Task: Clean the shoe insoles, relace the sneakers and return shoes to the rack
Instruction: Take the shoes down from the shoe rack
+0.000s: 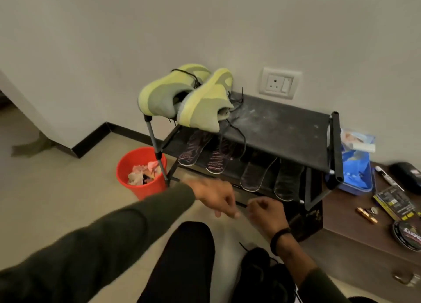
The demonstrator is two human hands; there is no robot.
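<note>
Two lime-green sneakers (189, 97) with loose black laces sit on the left end of the black shoe rack's (284, 129) top shelf. Several insoles (227, 157) lie side by side on the lower shelf. In front of the rack, my left hand (216, 198) and my right hand (266, 214) are close together, both blurred. A short stretch of black lace (242, 205) shows between them; my right hand's fingers are curled round it and my left fingers pinch its other end. A black shoe (257, 270) lies on the floor by my knee.
A red bin (127, 166) of crumpled paper stands left of the rack. To the right, a low brown cabinet (355, 229) carries a blue tub (357, 173), a polish tin (407, 234), a brush and small items. A wall socket (279, 83) is above the rack.
</note>
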